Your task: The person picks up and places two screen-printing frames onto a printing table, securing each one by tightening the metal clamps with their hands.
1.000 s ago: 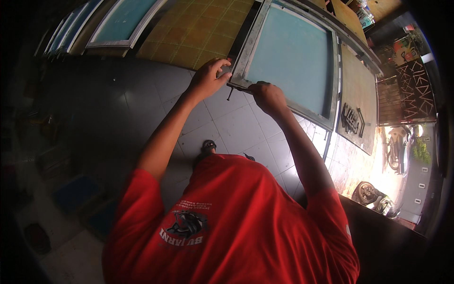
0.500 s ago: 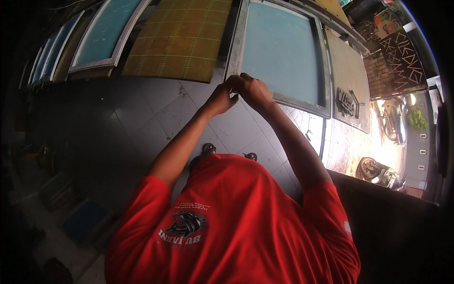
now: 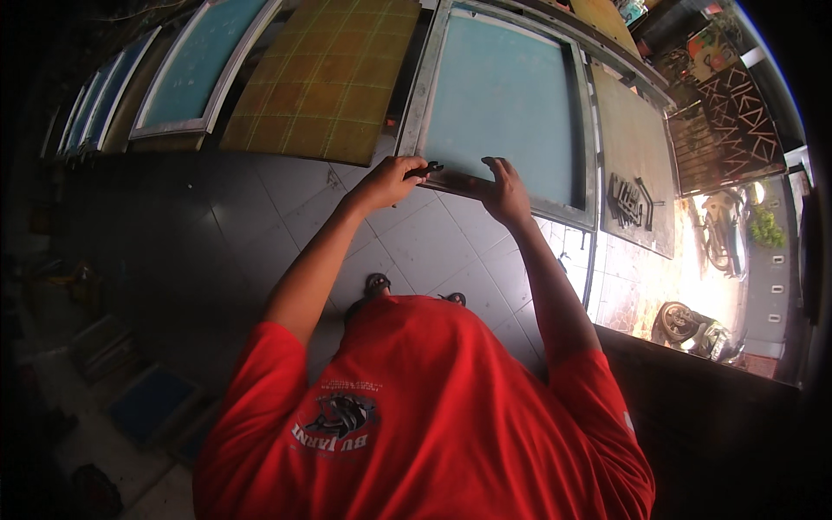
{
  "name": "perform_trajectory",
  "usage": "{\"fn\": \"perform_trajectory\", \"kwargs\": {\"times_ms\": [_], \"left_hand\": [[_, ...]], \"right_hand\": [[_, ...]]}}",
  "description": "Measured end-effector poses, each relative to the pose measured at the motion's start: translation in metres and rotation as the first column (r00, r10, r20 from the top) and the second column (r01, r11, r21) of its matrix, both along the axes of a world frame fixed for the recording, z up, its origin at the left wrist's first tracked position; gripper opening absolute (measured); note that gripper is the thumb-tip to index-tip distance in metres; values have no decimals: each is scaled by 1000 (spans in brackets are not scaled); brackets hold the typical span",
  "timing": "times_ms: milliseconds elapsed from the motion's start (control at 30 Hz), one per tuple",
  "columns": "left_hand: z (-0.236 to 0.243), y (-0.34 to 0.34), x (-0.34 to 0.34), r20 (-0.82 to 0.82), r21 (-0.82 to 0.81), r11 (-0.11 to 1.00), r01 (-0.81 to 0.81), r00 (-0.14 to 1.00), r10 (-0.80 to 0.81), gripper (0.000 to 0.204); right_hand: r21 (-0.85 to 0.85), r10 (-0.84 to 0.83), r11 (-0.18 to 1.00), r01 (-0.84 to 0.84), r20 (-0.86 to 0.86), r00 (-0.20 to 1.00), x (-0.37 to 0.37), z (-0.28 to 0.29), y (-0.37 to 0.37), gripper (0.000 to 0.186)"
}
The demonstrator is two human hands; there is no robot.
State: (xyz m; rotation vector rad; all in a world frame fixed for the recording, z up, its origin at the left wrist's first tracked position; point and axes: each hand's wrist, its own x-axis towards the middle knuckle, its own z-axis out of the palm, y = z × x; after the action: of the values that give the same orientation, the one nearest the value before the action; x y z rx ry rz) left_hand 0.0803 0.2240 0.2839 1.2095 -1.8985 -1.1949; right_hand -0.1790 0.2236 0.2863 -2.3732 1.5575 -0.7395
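A framed mesh screen [image 3: 498, 104], pale teal inside a grey metal border, lies in front of me. My left hand [image 3: 386, 184] is closed around a small dark tool [image 3: 425, 170] at the near left corner of the border; its exact kind is too small to make out. At the near edge, my right hand [image 3: 507, 195] has its thumb and fingers apart, over the border next to the mesh. No object shows in it. The two hands are a short distance apart.
Left of the screen is a yellow-brown board [image 3: 316, 87] with a grid of lines, then another teal screen [image 3: 199, 65]. A pale board [image 3: 637, 147] on the right bears several dark metal tools [image 3: 631, 204]. Grey floor tiles [image 3: 416, 238] lie below. Parked motorcycles [image 3: 685, 325] stand outside.
My hands, together at the screen's near left corner before, have come apart. The right hand moved right and opened; the left moved slightly left and now shows a dark tool.
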Motion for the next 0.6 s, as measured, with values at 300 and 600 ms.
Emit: {"fn": "perform_trajectory", "kwargs": {"times_ms": [300,600], "left_hand": [[-10,-15,-21,-177,103,993,58,984,-39,26],[-35,-23,-22,-313,52,971,-232,920,236,63]], "right_hand": [[2,-145,989,146,-122,982,-16,-27,-11,49],[3,-146,989,150,-201,969,-16,-24,-11,58]]}}
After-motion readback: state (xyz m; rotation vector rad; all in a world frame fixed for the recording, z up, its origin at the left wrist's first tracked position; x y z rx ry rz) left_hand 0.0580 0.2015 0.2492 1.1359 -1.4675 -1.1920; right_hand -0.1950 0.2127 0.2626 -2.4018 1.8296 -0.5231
